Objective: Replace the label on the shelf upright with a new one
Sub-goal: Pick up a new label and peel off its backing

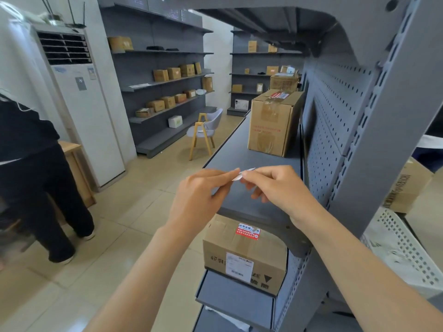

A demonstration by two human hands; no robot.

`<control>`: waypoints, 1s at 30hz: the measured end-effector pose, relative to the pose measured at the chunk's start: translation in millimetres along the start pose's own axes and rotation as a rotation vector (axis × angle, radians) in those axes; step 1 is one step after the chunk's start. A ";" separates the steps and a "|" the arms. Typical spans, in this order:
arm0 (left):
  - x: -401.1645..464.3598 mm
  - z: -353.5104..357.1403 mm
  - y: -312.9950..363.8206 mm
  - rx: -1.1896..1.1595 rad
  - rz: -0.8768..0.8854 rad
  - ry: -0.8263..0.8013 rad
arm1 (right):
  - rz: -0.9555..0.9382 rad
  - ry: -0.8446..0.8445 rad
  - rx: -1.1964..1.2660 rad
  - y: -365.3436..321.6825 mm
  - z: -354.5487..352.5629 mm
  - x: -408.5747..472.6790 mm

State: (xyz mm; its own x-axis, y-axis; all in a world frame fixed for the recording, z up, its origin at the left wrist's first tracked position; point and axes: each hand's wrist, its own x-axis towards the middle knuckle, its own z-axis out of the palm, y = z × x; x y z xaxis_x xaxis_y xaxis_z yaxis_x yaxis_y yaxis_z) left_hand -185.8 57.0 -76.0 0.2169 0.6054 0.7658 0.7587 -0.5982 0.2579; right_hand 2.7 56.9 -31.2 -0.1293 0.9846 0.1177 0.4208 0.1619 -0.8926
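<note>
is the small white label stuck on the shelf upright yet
No, the white label is pinched between the fingertips of the left hand and right hand in the air, apart from the shelf upright.

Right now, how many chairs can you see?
1: a grey chair with yellow wooden legs, on the floor beside the far wall shelves. Others may be hidden.

1. Two hands, the left (pixel 199 190) and the right (pixel 275 185)
2. One small white label (pixel 242 174), pinched between both hands
3. Two cardboard boxes on the near shelving: a tall one (pixel 271 125) and a lower one (pixel 242 255)
4. One chair (pixel 203 130)
5. One standing air conditioner (pixel 81 99)
6. One other person (pixel 31 168), standing at the left
7. Two wall shelving units: one facing (pixel 165 77) and one farther back (pixel 249 75)
</note>
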 end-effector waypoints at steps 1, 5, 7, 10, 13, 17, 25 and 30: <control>0.6 -0.6 0.8 -0.010 -0.002 0.027 | -0.009 0.000 0.014 -1.7 -1.5 -1.1; -1.3 -0.7 6.4 -0.022 -0.014 0.115 | -0.007 -0.015 0.060 -2.9 -3.1 -3.5; -1.6 -0.7 7.3 -0.027 -0.011 0.146 | 0.017 -0.028 0.105 -4.0 -3.1 -5.4; -1.2 -1.9 9.6 -0.018 0.001 0.160 | 0.016 -0.046 0.137 -4.4 -4.5 -7.0; -0.3 -2.9 10.9 -0.010 0.004 0.168 | 0.005 -0.064 0.140 -5.3 -4.8 -8.0; 0.3 -2.3 11.2 -0.011 0.012 0.170 | -0.008 -0.072 0.143 -4.8 -2.7 -10.1; 0.3 -2.8 11.9 0.008 0.031 0.186 | -0.038 -0.048 0.186 -4.7 -1.9 -9.8; 0.6 -2.4 12.0 0.017 0.045 0.184 | -0.039 -0.031 0.206 -4.2 -2.2 -8.9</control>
State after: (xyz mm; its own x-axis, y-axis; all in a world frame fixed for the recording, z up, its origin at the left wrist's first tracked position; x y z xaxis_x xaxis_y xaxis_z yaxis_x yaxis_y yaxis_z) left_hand -178.0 49.0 -71.0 0.1360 0.4710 0.8716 0.7617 -0.6123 0.2120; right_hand 4.0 47.5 -27.6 -0.1713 0.9748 0.1432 0.2225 0.1799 -0.9582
